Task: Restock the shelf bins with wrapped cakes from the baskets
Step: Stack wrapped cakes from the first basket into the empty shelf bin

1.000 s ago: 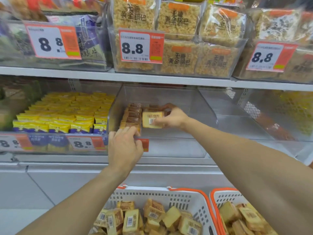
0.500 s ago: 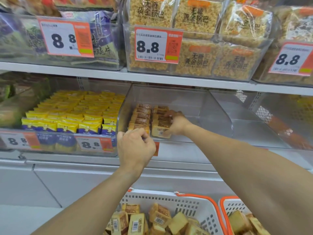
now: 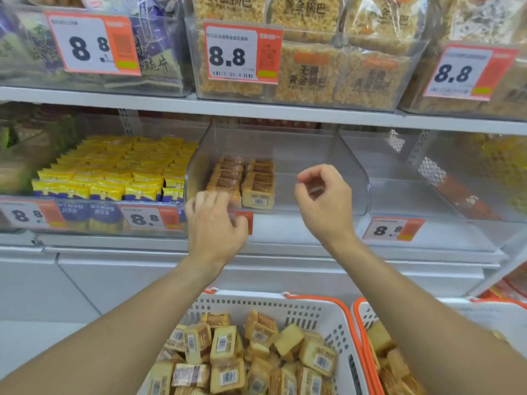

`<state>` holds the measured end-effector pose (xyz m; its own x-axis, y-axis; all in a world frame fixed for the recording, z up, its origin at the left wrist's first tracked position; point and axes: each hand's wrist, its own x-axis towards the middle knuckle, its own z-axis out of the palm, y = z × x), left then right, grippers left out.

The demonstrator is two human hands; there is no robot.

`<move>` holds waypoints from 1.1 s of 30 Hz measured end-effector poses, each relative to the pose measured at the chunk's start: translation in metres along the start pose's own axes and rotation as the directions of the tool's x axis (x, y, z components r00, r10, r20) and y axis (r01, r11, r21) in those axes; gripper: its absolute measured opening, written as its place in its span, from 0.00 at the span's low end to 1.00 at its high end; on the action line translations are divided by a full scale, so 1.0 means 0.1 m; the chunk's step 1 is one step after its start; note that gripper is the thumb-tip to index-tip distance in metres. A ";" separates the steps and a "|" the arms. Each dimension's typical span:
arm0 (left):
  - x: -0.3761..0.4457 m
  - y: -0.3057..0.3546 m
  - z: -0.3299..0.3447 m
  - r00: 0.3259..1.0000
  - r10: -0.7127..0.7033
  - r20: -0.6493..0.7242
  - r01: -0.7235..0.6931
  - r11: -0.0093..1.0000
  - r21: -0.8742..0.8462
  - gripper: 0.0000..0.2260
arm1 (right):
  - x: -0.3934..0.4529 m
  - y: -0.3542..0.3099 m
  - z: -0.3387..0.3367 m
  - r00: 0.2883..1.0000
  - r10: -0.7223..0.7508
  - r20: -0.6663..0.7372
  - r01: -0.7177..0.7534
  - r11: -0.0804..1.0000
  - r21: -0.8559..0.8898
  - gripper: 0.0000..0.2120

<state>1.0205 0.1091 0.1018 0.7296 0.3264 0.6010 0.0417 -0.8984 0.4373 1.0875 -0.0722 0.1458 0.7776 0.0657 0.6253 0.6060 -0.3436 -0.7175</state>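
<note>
Left hand (image 3: 216, 223) fingertips' grip unclear

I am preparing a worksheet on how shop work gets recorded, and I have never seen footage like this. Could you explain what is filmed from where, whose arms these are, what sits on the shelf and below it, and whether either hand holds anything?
There is no machine here. A camera worn on a person's head looks forward and down, so the two bare arms are that person's own.

In front is a white metal shop shelf. Its clear plastic middle bin holds two short rows of clear-wrapped tan square cakes at its left side. The bin to the left is full of yellow and blue packets.

Below stand two white plastic baskets with orange rims: the nearer basket holds loose wrapped cakes, the other sits at its right.

The left hand rests at the bin's front edge by the cake rows. The right hand hangs in front of the bin, fingers loosely curled, holding nothing.
</note>
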 end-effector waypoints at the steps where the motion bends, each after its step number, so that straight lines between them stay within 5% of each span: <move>1: -0.07 0.01 0.01 0.994 0.098 -0.056 -0.096 0.995 0.022 0.12 | -0.21 -0.01 -0.06 0.999 -0.039 -0.034 0.041 0.998 0.039 0.09; 4: -0.41 0.14 0.12 0.909 0.415 -0.023 -0.416 0.909 -0.018 0.09 | -0.88 0.20 -0.07 0.999 -0.035 0.021 0.033 0.997 0.069 0.08; 6: -0.73 0.24 0.26 0.830 0.506 0.234 -0.485 0.863 -0.145 0.07 | -1.34 0.48 -0.05 0.982 0.045 0.184 -0.043 0.999 -0.012 0.07; 8: -1.09 0.26 0.43 0.693 0.337 0.638 -0.322 0.936 -0.145 0.11 | -1.77 0.81 -0.08 0.863 0.217 0.456 -0.158 0.974 -0.165 0.05; 9: -1.29 0.20 0.52 0.562 0.172 0.809 -0.252 0.967 -0.030 0.13 | -1.97 0.96 -0.13 0.748 0.313 0.585 -0.196 0.946 -0.257 0.04; 11: -1.72 0.01 0.62 0.286 -0.126 0.950 -0.232 0.953 0.196 0.20 | -2.31 1.19 -0.25 0.493 0.479 0.726 -0.182 0.873 -0.452 0.04; 13: -2.09 -0.15 0.62 0.181 -0.269 0.946 -0.291 0.904 0.312 0.26 | -2.57 1.29 -0.37 0.309 0.597 0.740 -0.178 0.801 -0.572 0.08; 16: -2.31 -0.17 0.56 0.112 -0.350 0.930 -0.411 0.836 0.364 0.25 | -2.79 1.33 -0.45 0.201 0.647 0.736 -0.162 0.763 -0.626 0.13; 19: -2.25 -0.07 0.48 -0.045 -0.443 0.895 -0.565 0.750 0.343 0.27 | -2.90 1.37 -0.40 0.195 0.664 0.722 0.003 0.736 -0.677 0.36; 23: -2.24 -0.11 0.45 -0.102 -0.453 0.886 -0.719 0.649 0.249 0.29 | -2.95 1.33 -0.19 0.273 0.591 0.760 0.217 0.731 -0.647 0.46; 27: -2.36 -0.28 0.40 -0.029 -0.309 0.951 -0.719 0.667 0.194 0.25 | -2.99 1.28 0.04 0.252 0.562 0.788 0.383 0.690 -0.614 0.41; 30: -2.36 -0.38 0.35 0.028 -0.206 0.978 -0.571 0.800 0.185 0.28 | -2.93 1.20 0.08 0.268 0.538 0.799 0.477 0.647 -0.595 0.36; 33: -2.21 -0.38 0.34 0.036 -0.236 0.971 -0.260 0.936 0.237 0.38 | -2.74 1.11 0.08 0.289 0.545 0.787 0.520 0.601 -0.607 0.37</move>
<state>0.8806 0.0610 -0.0701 0.6789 -0.0614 -0.7316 0.0118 -0.9955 0.0944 0.9429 -0.1208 -0.1079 0.6870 0.5692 -0.4517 0.6666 -0.7412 0.0798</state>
